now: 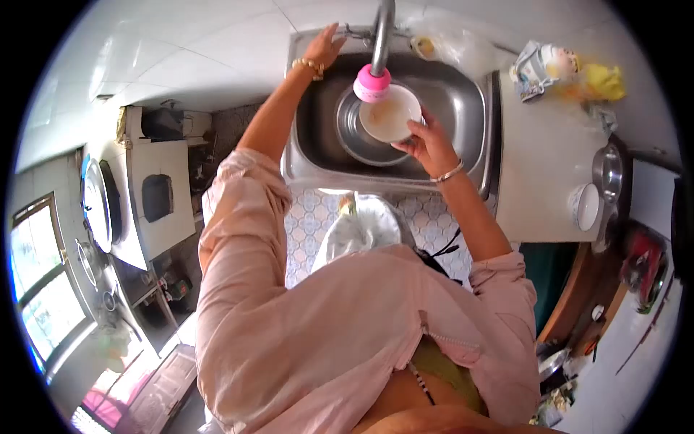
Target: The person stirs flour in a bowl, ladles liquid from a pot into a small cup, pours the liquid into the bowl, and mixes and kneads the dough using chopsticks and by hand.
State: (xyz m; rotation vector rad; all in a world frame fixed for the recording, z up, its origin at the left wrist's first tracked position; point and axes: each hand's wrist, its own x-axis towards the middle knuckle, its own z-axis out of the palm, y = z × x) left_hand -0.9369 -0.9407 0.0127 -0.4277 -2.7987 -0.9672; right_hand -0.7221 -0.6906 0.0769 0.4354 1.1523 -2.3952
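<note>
My right hand [431, 145] grips the rim of a white bowl [394, 119] on its right side. The bowl tilts under the faucet [383, 43], whose pink nozzle [372, 84] covers part of its rim. Brownish residue shows inside the bowl. Below it a round metal basin [348, 137] sits in the stainless steel sink [463, 116]. My left hand [325, 48] is at the sink's back left corner, fingers stretched out, holding nothing that I can see. Whether it touches the sink edge I cannot tell.
Right of the sink is a pale counter [538, 166] with a white bowl [586, 206] near its front. Colourful packets [553, 69] and a yellow bag [604, 81] lie at its back. A clear plastic bag [463, 50] is behind the sink. A white bag [365, 224] hangs below the sink's front edge.
</note>
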